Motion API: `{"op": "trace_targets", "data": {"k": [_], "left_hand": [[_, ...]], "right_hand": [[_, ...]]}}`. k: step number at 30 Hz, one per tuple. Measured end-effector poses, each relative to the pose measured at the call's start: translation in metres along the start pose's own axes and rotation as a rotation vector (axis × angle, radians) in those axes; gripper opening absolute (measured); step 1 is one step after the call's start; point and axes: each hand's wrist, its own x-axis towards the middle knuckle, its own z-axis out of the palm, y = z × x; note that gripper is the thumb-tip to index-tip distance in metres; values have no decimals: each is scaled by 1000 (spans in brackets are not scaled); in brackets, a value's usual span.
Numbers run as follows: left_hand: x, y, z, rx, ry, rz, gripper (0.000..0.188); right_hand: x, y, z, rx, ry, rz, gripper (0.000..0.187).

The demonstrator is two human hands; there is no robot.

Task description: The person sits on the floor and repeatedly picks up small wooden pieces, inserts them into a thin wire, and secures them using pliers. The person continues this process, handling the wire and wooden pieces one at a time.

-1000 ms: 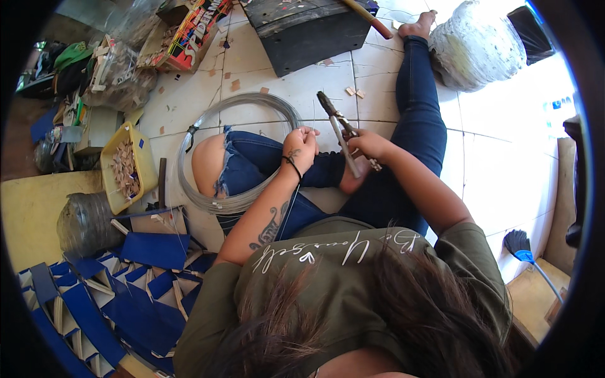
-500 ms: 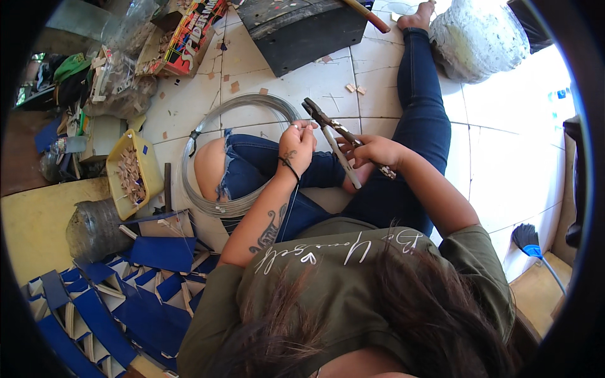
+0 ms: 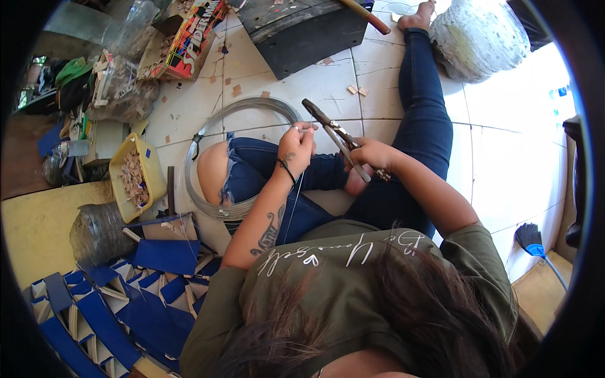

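Observation:
My left hand [image 3: 297, 142] pinches a thin metal wire [image 3: 292, 211]. One length of that wire trails down past my wrist toward my lap. My right hand [image 3: 373, 155] is wrapped round the handles of a pair of worn pliers [image 3: 323, 120], which point up and to the left. Their jaws are just beyond my left fingertips, close to the wire's upper end; whether they touch it cannot be made out. Around my bent left knee lies a large coil of silvery wire [image 3: 217, 118], with a dark tie at its left side.
A yellow basket [image 3: 157, 179] of small wood pieces stands left, above many blue-covered pieces [image 3: 165, 255]. A dark box [image 3: 302, 41] with a wooden handle [image 3: 368, 17] over it sits ahead. Wood scraps dot the white tiles [image 3: 403, 107]. A wrapped bundle [image 3: 479, 39] and a brush [image 3: 530, 239] are right.
The pliers' handles have come closer together as my right hand squeezed them. My left hand stays pinched on the wire, and the view has shifted slightly.

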Motion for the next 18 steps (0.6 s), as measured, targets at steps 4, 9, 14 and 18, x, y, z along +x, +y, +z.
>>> {"op": "trace_targets", "data": {"k": [4,9,14,18], "left_hand": [[-4,2,-8,-54,-130,-188,18],[-4,-8,1,78,-49,-133,18],[2,-27,12,215,86,-10,18],[6,-38,13,257,138,-34,17]], "right_hand": [[13,9,-8,-2,106,17,25],[27,19,-4,62,152,20,24],[32,25,0,-21,208,17,23],[37,24,3,-76,234,57,19]]}}
